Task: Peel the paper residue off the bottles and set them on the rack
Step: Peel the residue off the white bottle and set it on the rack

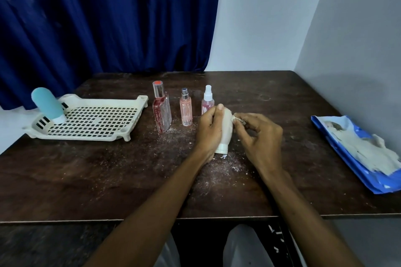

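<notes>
1. Left grip (209,131): fingers and thumb are curled round the white bottle (226,130), with the thumb tip at its upper end.
2. Right grip (260,136): narrow, the fingertips pinching a scrap of paper residue (235,118) at the upper right side of the same bottle.
3. White bottle: held between both hands over the middle of the desk (86,169), tilted, cap end lowest. Whether the cap touches the desk cannot be told.
4. Rack (138,102): cream plastic with a slotted floor, at the left of the desk, well apart from the hands.
5. Teal bottle (48,105): stands cap down in the rack's far left corner, leaning slightly.
6. Red perfume bottle (161,110): upright on the desk, just beside the rack's right edge.
7. Pink spray bottle (186,108): upright, right of the red one.
8. White-nozzled spray bottle (207,101): upright, just behind the left grip, its lower part hidden.
9. Paper crumbs (217,169): scattered on the desk around and in front of the hands.
10. Blue packet (338,145): lies flat at the right edge of the desk, its white lining torn open.
11. Blue curtain (108,17): hangs behind the desk.
</notes>
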